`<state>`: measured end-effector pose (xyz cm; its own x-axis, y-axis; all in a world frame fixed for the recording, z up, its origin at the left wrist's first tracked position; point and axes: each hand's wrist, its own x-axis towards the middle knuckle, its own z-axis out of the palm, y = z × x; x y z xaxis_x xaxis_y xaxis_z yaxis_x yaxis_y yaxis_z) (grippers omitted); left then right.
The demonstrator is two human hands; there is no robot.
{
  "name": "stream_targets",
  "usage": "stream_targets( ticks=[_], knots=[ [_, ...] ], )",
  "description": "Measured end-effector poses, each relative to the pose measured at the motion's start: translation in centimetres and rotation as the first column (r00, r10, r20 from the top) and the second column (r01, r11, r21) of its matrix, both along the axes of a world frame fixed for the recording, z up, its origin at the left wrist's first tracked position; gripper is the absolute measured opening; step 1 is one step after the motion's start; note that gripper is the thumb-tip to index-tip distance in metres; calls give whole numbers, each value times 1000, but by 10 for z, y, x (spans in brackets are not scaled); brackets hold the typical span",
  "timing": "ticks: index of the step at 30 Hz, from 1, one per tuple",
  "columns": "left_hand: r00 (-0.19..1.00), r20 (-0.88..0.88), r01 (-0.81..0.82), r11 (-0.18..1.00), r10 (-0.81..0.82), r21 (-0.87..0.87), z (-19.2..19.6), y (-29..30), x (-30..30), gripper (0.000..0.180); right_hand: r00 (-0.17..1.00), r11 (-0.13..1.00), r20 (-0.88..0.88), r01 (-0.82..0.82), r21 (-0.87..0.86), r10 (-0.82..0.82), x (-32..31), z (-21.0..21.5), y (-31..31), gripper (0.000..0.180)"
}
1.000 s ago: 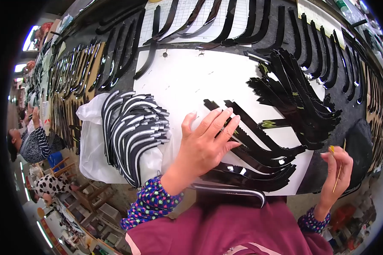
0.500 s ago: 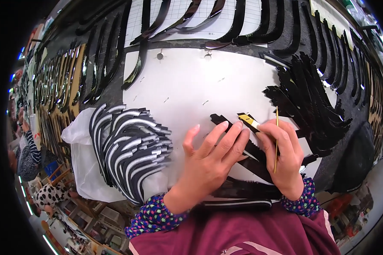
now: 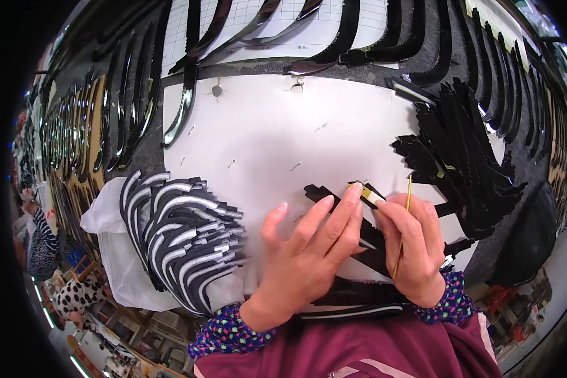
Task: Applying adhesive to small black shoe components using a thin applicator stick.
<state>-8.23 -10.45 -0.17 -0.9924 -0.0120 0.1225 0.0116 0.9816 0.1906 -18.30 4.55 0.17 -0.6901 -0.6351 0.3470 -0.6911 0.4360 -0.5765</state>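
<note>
My left hand (image 3: 305, 255) lies with its fingers stretched out, the index fingertip on a small yellow and white patch (image 3: 367, 193) at the end of a black strip (image 3: 372, 205). My right hand (image 3: 416, 242) holds a thin yellow stick (image 3: 409, 193) that points away from me. The thumb and fingertips of that hand are at the near end of the patch; whether they pinch it is hard to make out. Another black strip (image 3: 315, 191) runs under my left fingers. More black strips lie beneath both hands, partly hidden.
A white board (image 3: 252, 126) covers the middle of the table. Black strips with white bands (image 3: 179, 233) are heaped at left, beside a white plastic bag (image 3: 120, 264). To the right is a pile of black strips (image 3: 463, 151). Curved glossy strips (image 3: 349, 38) line the far side.
The view has shifted slightly. My left index fingertip has come over the yellow patch and covers part of it. The stick in my right hand stands at a slightly different slant.
</note>
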Motion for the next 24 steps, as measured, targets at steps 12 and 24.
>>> stream_targets(
  ticks=[12,24],
  knots=[
    [999,26,-25,999,25,-20,0,4,1,34,999,1000,-45,9,-14,-10,1,-4,-1,33],
    [999,39,-19,1000,20,-5,2,4,2,40,1000,1000,-10,26,1,-26,4,-3,-1,29]
  ],
)
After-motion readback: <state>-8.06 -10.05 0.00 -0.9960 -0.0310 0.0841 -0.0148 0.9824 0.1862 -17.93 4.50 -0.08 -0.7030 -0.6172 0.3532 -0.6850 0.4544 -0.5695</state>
